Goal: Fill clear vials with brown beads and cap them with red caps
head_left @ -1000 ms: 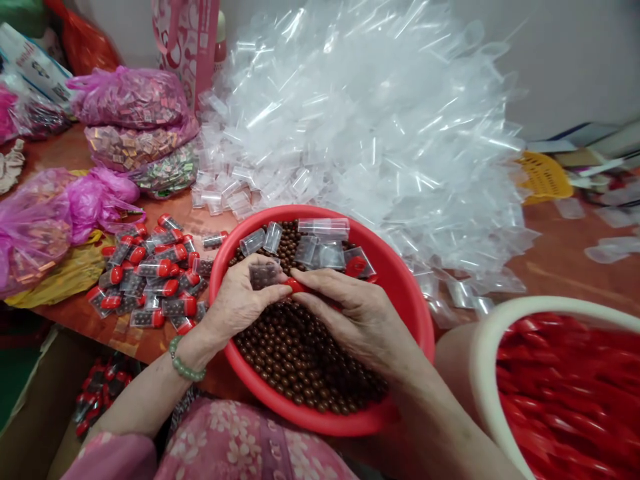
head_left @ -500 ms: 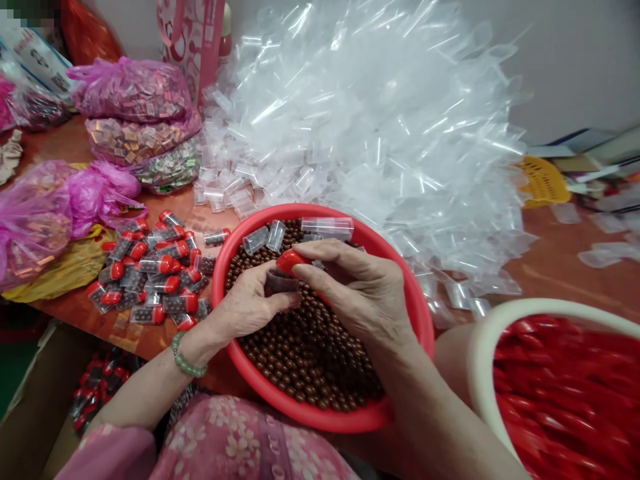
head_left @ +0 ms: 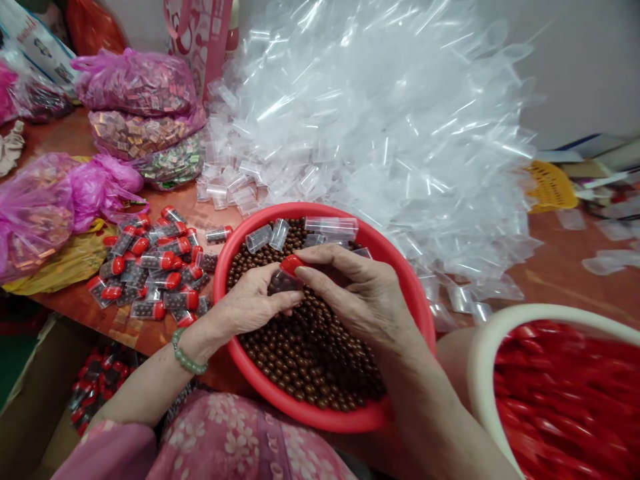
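Observation:
My left hand (head_left: 253,300) is closed around a clear plastic tube (head_left: 284,283) with dark contents. At the tube's upper end, my right hand (head_left: 357,283) pinches a red cap (head_left: 291,264), which sits against the opening; whether it is fully seated I cannot tell. Both hands are over a red basin (head_left: 325,421) of shiny brown balls (head_left: 300,363). Loose clear tubes (head_left: 331,228) lie on the balls near the far rim. On the table left of the basin is a pile of filled, red-capped tubes (head_left: 167,280).
A big heap of clear tubes (head_left: 380,120) rises behind the basin. To the right stands a cream tub (head_left: 480,373) of red caps (head_left: 565,393). Pink bags (head_left: 140,87) are stacked at left. Below the table edge, a cardboard box (head_left: 30,407) holds more capped tubes. A yellow basket (head_left: 553,187) lies far right.
The red cap has moved from tilted above the tube to down against its end. Both hands stay in nearly the same place, and the view has shifted slightly.

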`<state>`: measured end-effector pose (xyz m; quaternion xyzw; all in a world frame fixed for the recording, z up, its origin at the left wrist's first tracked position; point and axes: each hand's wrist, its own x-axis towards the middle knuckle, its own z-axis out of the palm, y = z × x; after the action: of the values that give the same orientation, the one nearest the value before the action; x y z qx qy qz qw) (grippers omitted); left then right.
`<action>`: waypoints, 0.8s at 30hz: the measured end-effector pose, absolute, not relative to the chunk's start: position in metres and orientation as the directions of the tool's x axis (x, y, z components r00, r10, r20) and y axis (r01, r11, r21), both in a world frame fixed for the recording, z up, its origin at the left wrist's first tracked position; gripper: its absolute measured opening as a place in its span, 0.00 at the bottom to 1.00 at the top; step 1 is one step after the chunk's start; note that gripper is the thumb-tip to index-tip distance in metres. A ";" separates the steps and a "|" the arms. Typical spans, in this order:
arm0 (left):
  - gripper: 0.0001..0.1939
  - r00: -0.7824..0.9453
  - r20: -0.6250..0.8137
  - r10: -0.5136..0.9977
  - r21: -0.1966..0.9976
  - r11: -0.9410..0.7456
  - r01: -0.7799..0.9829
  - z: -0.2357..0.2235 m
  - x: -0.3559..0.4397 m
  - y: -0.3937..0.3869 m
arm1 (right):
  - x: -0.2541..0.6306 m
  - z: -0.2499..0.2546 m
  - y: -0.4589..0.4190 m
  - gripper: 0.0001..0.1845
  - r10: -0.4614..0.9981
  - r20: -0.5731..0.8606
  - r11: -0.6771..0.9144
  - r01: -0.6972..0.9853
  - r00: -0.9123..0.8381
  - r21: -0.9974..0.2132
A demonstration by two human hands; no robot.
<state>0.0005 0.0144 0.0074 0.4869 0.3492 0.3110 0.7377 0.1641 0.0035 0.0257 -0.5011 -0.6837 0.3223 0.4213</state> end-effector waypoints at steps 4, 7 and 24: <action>0.07 0.595 -0.198 0.779 0.953 0.294 -0.068 0.005 0.001 0.016 | 0.167 0.026 0.004 0.06 0.966 0.208 0.253 0.377 -0.157 -0.891; 0.07 0.616 -0.192 0.764 0.952 0.299 -0.074 0.002 0.001 0.017 | 0.168 0.027 0.004 0.05 0.966 0.198 0.249 0.389 -0.167 -0.887; 0.18 0.609 -0.267 0.747 0.872 0.457 -0.179 0.004 -0.002 0.016 | 0.163 0.023 -0.007 0.29 0.865 0.279 0.499 0.648 -0.417 -0.576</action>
<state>-0.0019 0.0162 0.0036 0.4304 0.3302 0.2941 0.7869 0.1630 -0.0072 0.0227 -0.4616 -0.8191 0.1939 0.2798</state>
